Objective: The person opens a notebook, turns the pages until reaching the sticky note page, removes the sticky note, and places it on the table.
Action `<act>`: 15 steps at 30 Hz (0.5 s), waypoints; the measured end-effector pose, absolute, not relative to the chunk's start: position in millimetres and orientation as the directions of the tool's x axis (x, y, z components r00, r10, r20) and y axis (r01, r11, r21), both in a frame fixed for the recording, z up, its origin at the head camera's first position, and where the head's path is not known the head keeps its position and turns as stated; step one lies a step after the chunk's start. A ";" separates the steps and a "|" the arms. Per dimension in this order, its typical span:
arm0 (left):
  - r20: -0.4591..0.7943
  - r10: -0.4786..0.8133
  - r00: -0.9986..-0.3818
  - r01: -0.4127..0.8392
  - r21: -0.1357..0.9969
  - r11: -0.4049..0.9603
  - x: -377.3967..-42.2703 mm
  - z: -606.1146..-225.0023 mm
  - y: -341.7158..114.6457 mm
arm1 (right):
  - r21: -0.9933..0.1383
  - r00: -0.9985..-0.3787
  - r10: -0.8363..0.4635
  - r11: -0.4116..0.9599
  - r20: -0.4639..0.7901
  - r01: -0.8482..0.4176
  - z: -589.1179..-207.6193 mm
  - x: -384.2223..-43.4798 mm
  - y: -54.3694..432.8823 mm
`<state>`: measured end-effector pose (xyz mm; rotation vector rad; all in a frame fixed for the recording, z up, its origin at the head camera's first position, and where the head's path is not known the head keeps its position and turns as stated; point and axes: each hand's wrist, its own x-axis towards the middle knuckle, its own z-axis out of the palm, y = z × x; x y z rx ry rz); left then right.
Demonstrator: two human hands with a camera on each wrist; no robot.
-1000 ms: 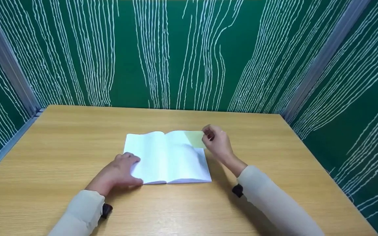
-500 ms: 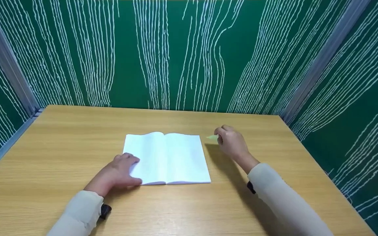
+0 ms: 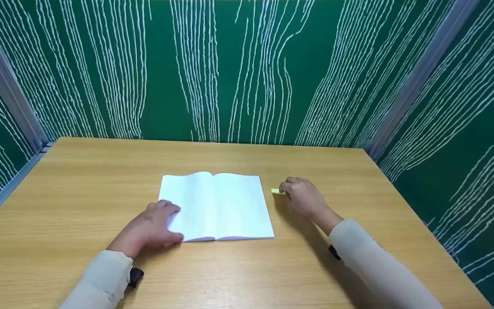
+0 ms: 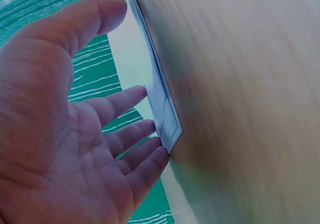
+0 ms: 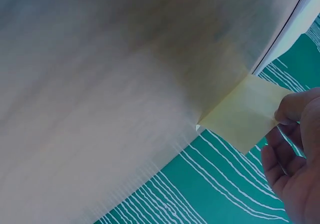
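An open notebook (image 3: 238, 206) with blank white pages lies in the middle of the table in the head view. My left hand (image 3: 152, 224) rests at its left side, the thumb near the lower corner and the other fingers on the edge. In the left wrist view those fingers (image 4: 135, 129) are fairly straight and touch the notebook's edge. Just right of the notebook, my right hand (image 3: 305, 197) pinches a yellow sticky note (image 5: 245, 114) by one side. The note's far edge is at or close to the tabletop; whether it touches is hard to tell.
The wooden table (image 3: 101, 167) carries the notebook and reaches back to a green wall (image 3: 165, 77) with white wavy lines. Grey metal posts (image 3: 418, 81) stand at both rear corners. A dark wrist device (image 3: 136, 277) shows below the left sleeve.
My right hand has drawn the sticky note off the right page's top corner, moved right, then lowered it towards the table. The left hand has stayed on the notebook.
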<state>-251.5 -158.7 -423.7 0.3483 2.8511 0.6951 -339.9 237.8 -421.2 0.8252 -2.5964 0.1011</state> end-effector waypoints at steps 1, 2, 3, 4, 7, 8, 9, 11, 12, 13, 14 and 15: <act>-0.120 0.270 -0.955 0.185 0.471 0.863 -251.4 -423.7 -159.1 | 0.047 -0.740 -0.541 0.818 0.399 -0.573 -421.5 -339.0 237.4; -0.115 0.272 -0.955 0.189 0.469 0.863 -251.2 -423.6 -159.5 | 0.038 -0.741 -0.545 0.815 0.392 -0.578 -422.0 -338.4 236.9; -0.111 0.273 -0.956 0.192 0.466 0.863 -250.9 -423.6 -160.0 | 0.031 -0.742 -0.549 0.811 0.386 -0.584 -422.4 -337.6 236.3; -0.107 0.273 -0.956 0.196 0.462 0.865 -250.4 -423.5 -160.3 | 0.025 -0.745 -0.552 0.809 0.374 -0.587 -422.9 -337.0 235.6; -0.108 0.269 -0.957 0.192 0.461 0.866 -249.1 -423.2 -160.3 | 0.020 -0.758 -0.561 0.808 0.333 -0.589 -424.1 -335.3 234.0; -0.111 0.269 -0.957 0.190 0.462 0.866 -249.0 -423.3 -160.0 | 0.020 -0.764 -0.562 0.809 0.318 -0.587 -424.7 -334.8 233.9; -0.114 0.269 -0.956 0.189 0.462 0.867 -248.9 -423.3 -159.7 | 0.020 -0.770 -0.562 0.812 0.302 -0.584 -425.0 -334.0 233.7; -0.123 0.268 -0.956 0.183 0.464 0.867 -249.3 -423.6 -159.1 | 0.014 -0.789 -0.557 0.819 0.261 -0.573 -425.6 -332.8 233.5; -0.127 0.267 -0.955 0.180 0.465 0.867 -249.6 -423.6 -158.8 | 0.014 -0.800 -0.551 0.825 0.235 -0.565 -425.8 -332.3 233.5; -0.132 0.264 -0.955 0.176 0.464 0.868 -250.0 -423.9 -158.4 | 0.012 -0.813 -0.545 0.832 0.206 -0.555 -426.0 -331.8 233.4; -0.135 0.260 -0.956 0.172 0.463 0.869 -250.7 -424.3 -158.1 | 0.011 -0.826 -0.535 0.840 0.175 -0.542 -426.1 -331.3 233.4; -0.133 0.258 -0.957 0.170 0.462 0.871 -251.5 -424.6 -157.8 | 0.004 -0.841 -0.523 0.850 0.141 -0.527 -426.1 -330.7 233.5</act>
